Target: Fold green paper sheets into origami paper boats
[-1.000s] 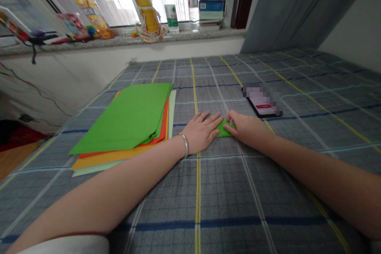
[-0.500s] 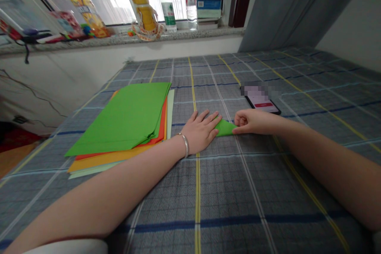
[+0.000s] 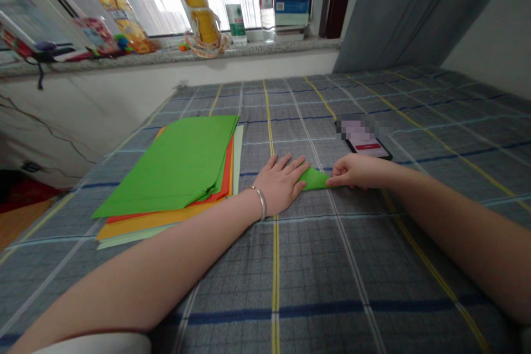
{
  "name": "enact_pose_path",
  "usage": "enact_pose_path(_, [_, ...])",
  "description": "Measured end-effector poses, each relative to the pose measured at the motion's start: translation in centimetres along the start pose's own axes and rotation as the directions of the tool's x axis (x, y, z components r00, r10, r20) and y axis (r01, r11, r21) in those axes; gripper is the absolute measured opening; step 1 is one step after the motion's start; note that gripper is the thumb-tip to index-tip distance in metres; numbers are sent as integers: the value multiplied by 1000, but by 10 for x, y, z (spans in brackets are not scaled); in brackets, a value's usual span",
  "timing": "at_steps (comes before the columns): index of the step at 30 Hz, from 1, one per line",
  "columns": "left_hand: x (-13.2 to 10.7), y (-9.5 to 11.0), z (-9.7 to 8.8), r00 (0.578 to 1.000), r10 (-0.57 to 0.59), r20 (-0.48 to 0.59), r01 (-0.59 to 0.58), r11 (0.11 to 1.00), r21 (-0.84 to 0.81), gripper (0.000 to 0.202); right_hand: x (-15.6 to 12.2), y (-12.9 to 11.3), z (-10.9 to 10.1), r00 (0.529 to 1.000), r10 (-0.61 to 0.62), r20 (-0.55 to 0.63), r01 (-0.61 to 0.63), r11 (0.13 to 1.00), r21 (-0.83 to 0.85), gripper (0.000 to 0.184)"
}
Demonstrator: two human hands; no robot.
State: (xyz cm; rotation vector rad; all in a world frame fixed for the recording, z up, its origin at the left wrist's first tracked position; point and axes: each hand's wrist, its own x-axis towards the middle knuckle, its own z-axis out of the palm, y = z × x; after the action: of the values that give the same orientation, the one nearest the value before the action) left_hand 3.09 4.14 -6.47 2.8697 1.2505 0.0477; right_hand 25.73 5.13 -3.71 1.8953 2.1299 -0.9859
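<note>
A small folded piece of green paper (image 3: 316, 179) lies on the checked cloth (image 3: 315, 265), its right end tapering to a point. My left hand (image 3: 281, 183) rests flat on it with the fingers spread, covering its left part. At the pointed right end, my right hand (image 3: 350, 171) is closed, thumb and curled fingers pinching the tip. To the left of my left hand lies a stack of coloured sheets (image 3: 174, 163), green on top, with red, orange and pale green edges showing beneath.
Beyond my right hand a phone (image 3: 365, 141) lies face up, its screen lit. Along the windowsill (image 3: 249, 51) stand clear bottles (image 3: 235, 16), a yellow bottle (image 3: 205, 22), a tilted drink bottle (image 3: 122, 16) and stacked boxes (image 3: 291, 5). A grey curtain (image 3: 385, 11) hangs at the right.
The fingers of my right hand have shifted slightly at the paper's tip. My left hand stays flat on the paper, and the stack and phone have not moved.
</note>
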Motion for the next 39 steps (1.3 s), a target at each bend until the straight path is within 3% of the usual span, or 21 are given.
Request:
enact_pose_path(7, [4, 9, 1, 995, -84, -50, 82, 996, -40, 52, 1, -4, -1, 1000, 16, 12, -15, 997, -72, 35])
enact_pose_path(15, [7, 10, 1, 995, -78, -60, 74, 996, -55, 52, -2, -8, -2, 999, 37, 18, -34, 991, -133, 33])
enact_pose_path(23, [12, -5, -8, 995, -46, 88, 58, 989, -136, 61, 4, 1, -3, 998, 32, 53, -25, 992, -123, 31])
enact_pose_path(39, [1, -29, -26, 968, 26, 248, 7, 991, -132, 62, 4, 16, -6, 996, -19, 90, 23, 999, -41, 23])
